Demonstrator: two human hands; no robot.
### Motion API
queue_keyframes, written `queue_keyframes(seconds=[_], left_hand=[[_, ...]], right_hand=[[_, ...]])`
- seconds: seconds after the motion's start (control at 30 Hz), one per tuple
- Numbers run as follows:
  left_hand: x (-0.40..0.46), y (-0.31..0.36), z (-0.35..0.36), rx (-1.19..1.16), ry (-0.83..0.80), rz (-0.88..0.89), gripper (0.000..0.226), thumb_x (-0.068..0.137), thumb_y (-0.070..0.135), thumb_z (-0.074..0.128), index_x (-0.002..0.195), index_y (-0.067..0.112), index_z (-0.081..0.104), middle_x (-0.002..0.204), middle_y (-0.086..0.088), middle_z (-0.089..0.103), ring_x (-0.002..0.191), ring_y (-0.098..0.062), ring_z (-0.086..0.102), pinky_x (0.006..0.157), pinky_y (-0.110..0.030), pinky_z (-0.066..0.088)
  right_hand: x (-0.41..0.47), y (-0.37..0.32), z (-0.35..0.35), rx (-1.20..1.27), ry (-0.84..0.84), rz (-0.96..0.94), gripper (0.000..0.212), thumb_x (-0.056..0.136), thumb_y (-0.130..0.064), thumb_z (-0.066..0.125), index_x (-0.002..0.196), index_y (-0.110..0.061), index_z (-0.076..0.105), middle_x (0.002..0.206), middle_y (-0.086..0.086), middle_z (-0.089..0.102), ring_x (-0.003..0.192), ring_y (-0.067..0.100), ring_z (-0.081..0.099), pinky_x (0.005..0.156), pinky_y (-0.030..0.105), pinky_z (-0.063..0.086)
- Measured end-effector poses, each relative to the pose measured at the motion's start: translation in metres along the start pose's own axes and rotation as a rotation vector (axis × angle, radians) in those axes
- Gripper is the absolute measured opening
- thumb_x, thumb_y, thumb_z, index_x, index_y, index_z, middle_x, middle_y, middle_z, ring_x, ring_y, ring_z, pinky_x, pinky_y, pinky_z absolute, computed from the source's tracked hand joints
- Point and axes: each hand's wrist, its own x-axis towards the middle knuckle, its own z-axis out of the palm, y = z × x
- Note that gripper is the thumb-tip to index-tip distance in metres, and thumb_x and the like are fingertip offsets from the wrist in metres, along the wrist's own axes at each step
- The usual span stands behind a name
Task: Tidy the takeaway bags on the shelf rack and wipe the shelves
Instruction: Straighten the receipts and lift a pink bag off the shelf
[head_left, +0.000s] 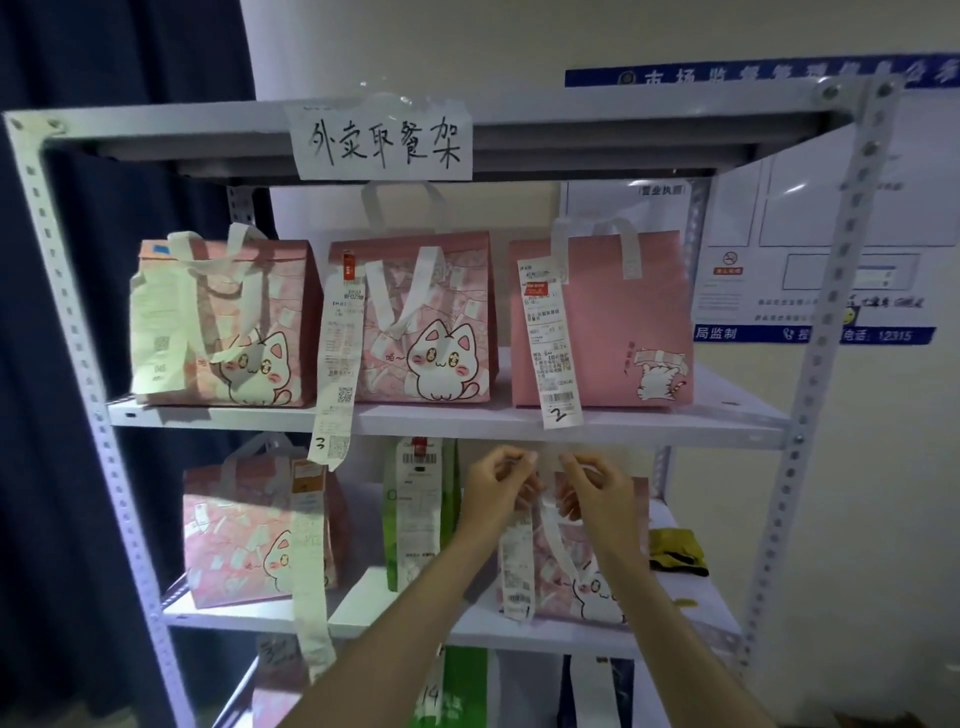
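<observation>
On the middle shelf (519, 631) of the metal rack, toward its right side, a pink cat-print bag (576, 577) is being attended to by both hands. The left hand (498, 488) and the right hand (597, 491) are raised just above the bag's top, each with fingers curled and pinched on what appears to be the bag's pale handles (545, 499), though motion blur makes the exact grip hard to confirm. A long receipt (517, 566) hangs down the bag's front.

To do this step well, the handles should be drawn up evenly so that the bag is kept upright and is not dragged toward the shelf edge. The receipt is best left flat and facing outward, so the order number can be read. Care is needed beside the green bag (421, 514) standing just to the left, which looks narrow and easily tipped. The yellow-green cloth (675, 551) lying at the right end of the same shelf is presumably meant for wiping; no wiping can be judged as begun yet.

Three pink bags (415, 322) are lined up on the upper shelf (467, 418).
</observation>
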Motion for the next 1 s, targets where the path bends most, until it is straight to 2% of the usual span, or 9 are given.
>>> queue_keyframes(seconds=[0.13,0.27,0.4,0.57,0.67,0.8,0.93,1.0], left_hand=[[-0.018,-0.03,-0.034,0.059,0.013,-0.025,0.013,0.098,0.024,0.067,0.095,0.012,0.07,0.082,-0.005,0.075,0.073,-0.015,0.071,0.066,-0.023,0.057],[-0.039,-0.067,-0.081,0.103,0.052,-0.101,0.012,0.098,0.017,0.067,0.093,0.006,0.07,0.079,-0.018,0.072,0.063,-0.022,0.065,0.055,-0.027,0.052],[-0.061,-0.103,-0.138,0.094,0.102,-0.179,0.008,0.097,0.01,0.066,0.09,0.011,0.069,0.068,-0.005,0.072,0.057,-0.017,0.065,0.052,-0.025,0.05],[-0.077,-0.154,-0.218,0.108,0.163,-0.279,0.01,0.097,0.013,0.067,0.096,0.003,0.068,0.07,-0.007,0.072,0.062,-0.019,0.066,0.055,-0.027,0.052],[-0.081,-0.187,-0.264,0.138,0.198,-0.334,0.006,0.096,0.015,0.067,0.093,0.01,0.069,0.072,-0.006,0.071,0.064,-0.02,0.066,0.054,-0.028,0.053],[-0.074,-0.228,-0.313,0.167,0.269,-0.372,0.006,0.097,0.012,0.063,0.094,0.015,0.067,0.082,-0.01,0.074,0.073,-0.032,0.072,0.063,-0.044,0.061],[-0.061,-0.252,-0.343,0.18,0.293,-0.406,0.011,0.097,0.013,0.065,0.105,0.019,0.066,0.082,-0.008,0.074,0.064,-0.013,0.07,0.06,-0.032,0.06],[-0.051,-0.263,-0.351,0.194,0.229,-0.413,0.016,0.096,0.016,0.067,0.109,0.026,0.066,0.087,-0.005,0.074,0.07,-0.014,0.071,0.064,-0.034,0.062]], right_hand=[[-0.022,0.023,0.028,-0.02,-0.071,0.038,0.012,0.099,-0.015,0.065,0.093,-0.008,0.071,0.069,0.013,0.069,0.05,0.015,0.061,0.047,0.023,0.049],[-0.051,0.05,0.071,-0.039,-0.134,0.117,0.014,0.098,-0.015,0.066,0.086,-0.01,0.071,0.064,0.008,0.068,0.05,0.016,0.062,0.046,0.023,0.049],[-0.082,0.079,0.124,-0.053,-0.254,0.201,0.013,0.099,-0.011,0.064,0.09,-0.007,0.072,0.061,0.01,0.07,0.048,0.018,0.062,0.048,0.026,0.05],[-0.117,0.117,0.191,-0.109,-0.366,0.311,0.01,0.099,-0.016,0.065,0.093,-0.011,0.072,0.062,0.008,0.069,0.047,0.016,0.059,0.046,0.024,0.046],[-0.132,0.136,0.228,-0.179,-0.385,0.367,0.009,0.1,-0.016,0.063,0.096,-0.016,0.072,0.062,0.005,0.07,0.048,0.015,0.06,0.046,0.022,0.046],[-0.141,0.161,0.266,-0.248,-0.404,0.414,0.014,0.102,-0.013,0.059,0.105,-0.02,0.07,0.067,0.008,0.073,0.052,0.019,0.062,0.048,0.025,0.048],[-0.14,0.184,0.298,-0.312,-0.399,0.484,0.023,0.103,-0.013,0.055,0.118,-0.03,0.062,0.076,0.008,0.075,0.053,0.015,0.066,0.051,0.024,0.052],[-0.138,0.192,0.311,-0.321,-0.417,0.535,0.028,0.103,-0.015,0.055,0.12,-0.037,0.058,0.08,0.009,0.076,0.054,0.016,0.065,0.05,0.023,0.051]])
